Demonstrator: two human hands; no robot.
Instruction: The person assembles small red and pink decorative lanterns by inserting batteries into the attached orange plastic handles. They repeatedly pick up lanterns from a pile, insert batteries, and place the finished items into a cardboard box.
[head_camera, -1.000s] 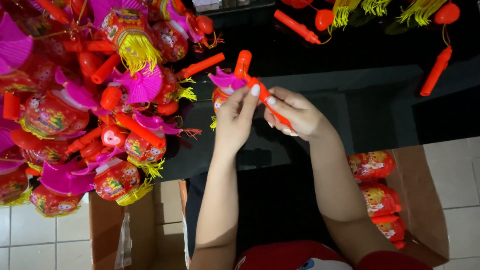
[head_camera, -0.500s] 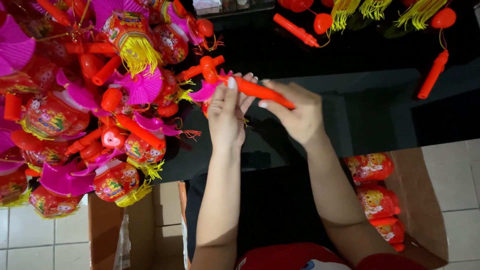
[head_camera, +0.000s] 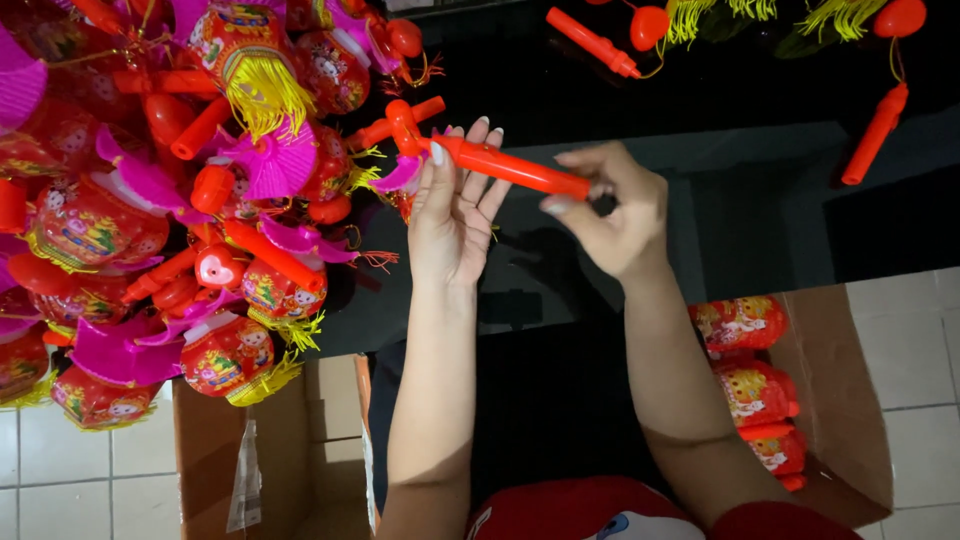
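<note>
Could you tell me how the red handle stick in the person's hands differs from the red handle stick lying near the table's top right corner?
The held stick lies nearly level above the table, gripped by the left hand and right hand; the far stick rests untouched, steeply slanted. The held stick has a lantern at its left end beside the pile of lanterns; the far stick's thin cord runs to a red heart-shaped piece. Both are red plastic tubes.

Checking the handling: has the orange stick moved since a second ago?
Yes. The orange stick swung from steeply tilted to nearly level, its left end moving up and left toward the lantern pile.
</note>
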